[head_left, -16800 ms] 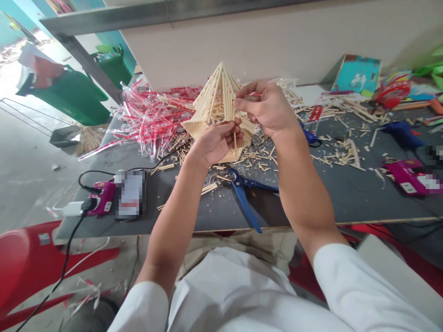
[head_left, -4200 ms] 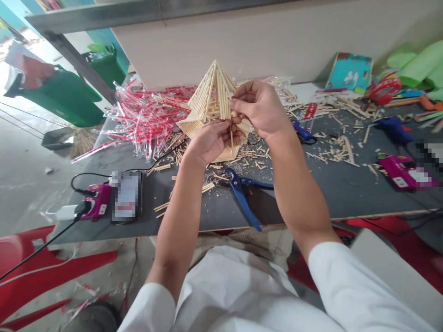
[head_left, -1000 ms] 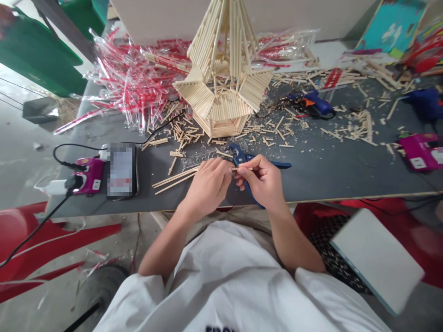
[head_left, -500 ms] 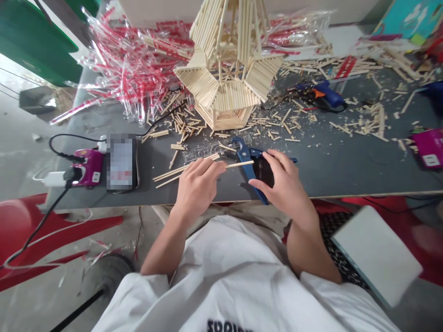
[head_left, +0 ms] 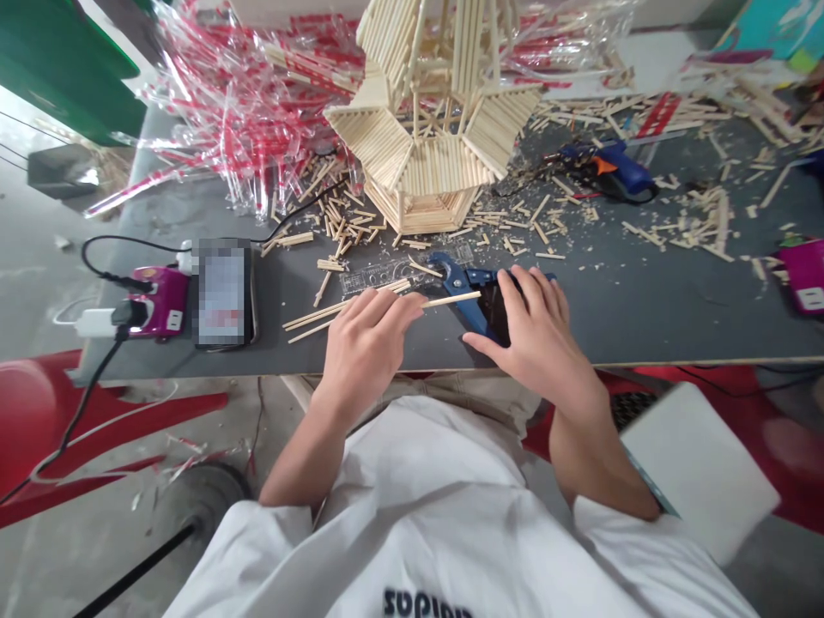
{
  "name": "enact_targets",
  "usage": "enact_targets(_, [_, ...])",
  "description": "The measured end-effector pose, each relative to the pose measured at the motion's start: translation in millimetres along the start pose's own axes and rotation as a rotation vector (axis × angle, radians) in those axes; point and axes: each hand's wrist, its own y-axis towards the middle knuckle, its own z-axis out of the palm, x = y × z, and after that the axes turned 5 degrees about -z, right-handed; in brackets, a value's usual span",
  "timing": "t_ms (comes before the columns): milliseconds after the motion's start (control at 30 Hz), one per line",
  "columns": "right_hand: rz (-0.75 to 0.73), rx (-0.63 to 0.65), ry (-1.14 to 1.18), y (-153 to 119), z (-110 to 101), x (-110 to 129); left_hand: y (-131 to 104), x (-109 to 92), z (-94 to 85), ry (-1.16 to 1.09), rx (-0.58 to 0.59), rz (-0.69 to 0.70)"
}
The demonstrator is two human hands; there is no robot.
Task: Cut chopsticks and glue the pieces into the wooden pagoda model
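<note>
My left hand [head_left: 366, 336] is closed on a thin wooden stick [head_left: 454, 299], whose free end points right, over the blue cutter. More long sticks [head_left: 318, 316] lie partly under that hand. The blue hand cutter [head_left: 469, 311] rests on the table with its curved jaw facing away from me. Over its handles is my right hand [head_left: 537, 343], fingers stretched and thumb apart, not wrapped round it. Whether the fingertips press on the handle is hard to see. Behind the sticks lies a clear plastic ruler [head_left: 377, 278] with cut-out shapes.
A lantern-like stick structure [head_left: 444, 167] stands at the back centre, among short stick offcuts [head_left: 348, 215]. Red-and-clear wrappers [head_left: 251, 129] pile up behind left. A blue glue gun [head_left: 621, 167] lies back right. A phone [head_left: 222, 296] and purple power socket [head_left: 164, 300] sit left.
My right hand has shifted slightly right and its fingers have straightened over the cutter. My left hand still holds the stick, nearly in place. The camera view has moved a little.
</note>
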Motion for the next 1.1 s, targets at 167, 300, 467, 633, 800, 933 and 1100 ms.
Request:
enact_targets(167, [0.041, 0.04, -0.167, 7, -4, 19, 0, -1, 0.6, 0.058, -0.004, -0.006])
enact_targets(300, [0.082, 0.052, -0.073, 7, -10, 15, -3, -3, 5.0, 0.099, -0.021, -0.075])
enact_targets(467, [0.247, 0.059, 0.553, -8, -26, -6, -1, -1, 15.6, 0.07, 0.0, -0.148])
enact_targets(633, [0.335, 0.021, 0.944, -24, -28, 7, 8, 3, 22.9, 0.065, -0.053, -0.186])
enact_targets(800, [0.271, 0.022, 0.944, -25, -29, 26, 17, 5, 25.7, 0.11, -0.065, -0.174])
enact_targets(933, [0.183, 0.011, 0.923, -19, -30, 33, 20, 2, 26.2, 0.124, -0.066, -0.153])
enact_targets(1100, [0.127, -0.018, 0.91, -14, -29, 38, 23, -2, 23.0, 0.169, -0.074, -0.174])
